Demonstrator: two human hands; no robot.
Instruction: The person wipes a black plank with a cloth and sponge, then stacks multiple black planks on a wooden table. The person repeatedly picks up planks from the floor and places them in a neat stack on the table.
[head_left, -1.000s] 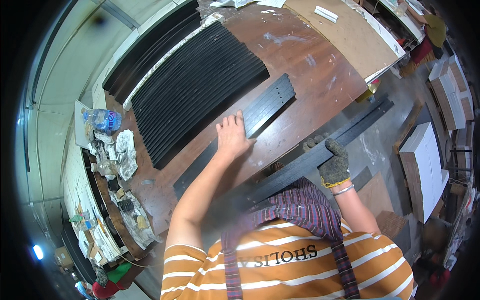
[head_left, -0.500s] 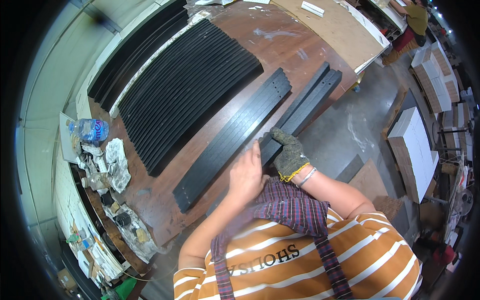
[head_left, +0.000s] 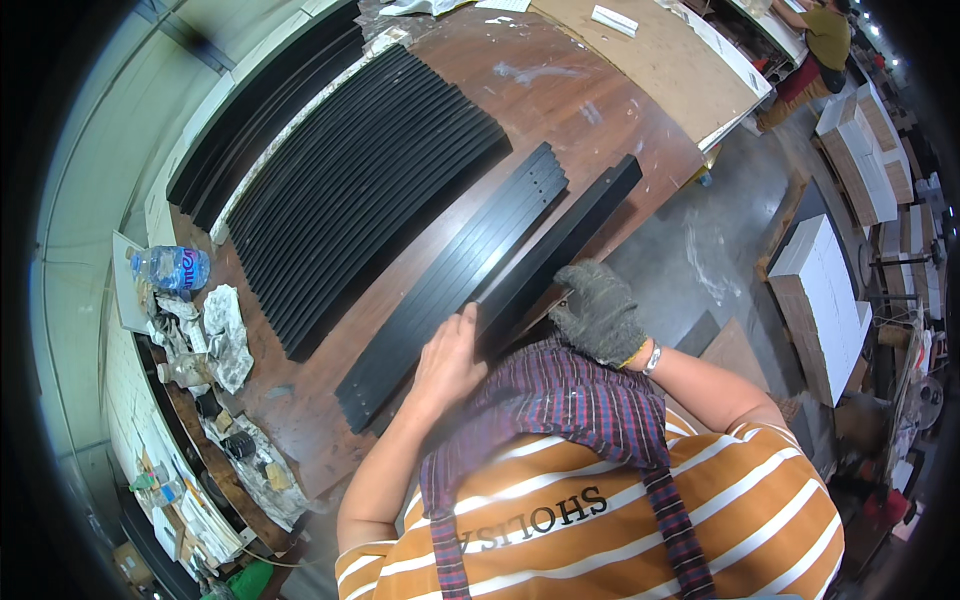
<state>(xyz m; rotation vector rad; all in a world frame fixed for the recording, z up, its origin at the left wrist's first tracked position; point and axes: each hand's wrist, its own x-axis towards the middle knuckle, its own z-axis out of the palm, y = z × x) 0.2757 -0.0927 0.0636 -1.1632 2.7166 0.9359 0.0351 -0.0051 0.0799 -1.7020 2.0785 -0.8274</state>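
Long black strips lie slantwise on the brown table (head_left: 640,130). At the near end of a loose black strip (head_left: 560,245) is my bare left hand (head_left: 450,362), its fingers along the strip's far side and its thumb hidden. My right hand (head_left: 603,312), in a dark grey knit glove, is beside the strip's near side at the table edge. Its fingers are curled, and whatever they hold is hidden. Just beyond the loose strip is a small group of black strips (head_left: 455,280) set side by side, with small holes near their ends.
A wide row of black strips (head_left: 365,190) covers the table's far left, with more dark strips (head_left: 270,110) behind. A water bottle (head_left: 172,268) and crumpled wrapping (head_left: 228,340) sit at left. White panels (head_left: 820,300) are stacked on the right. Another person (head_left: 825,45) stands far right.
My right hand has come off the top of the two loose strips and moved right and down. My left hand has slid left and down. One loose strip shows where two did.
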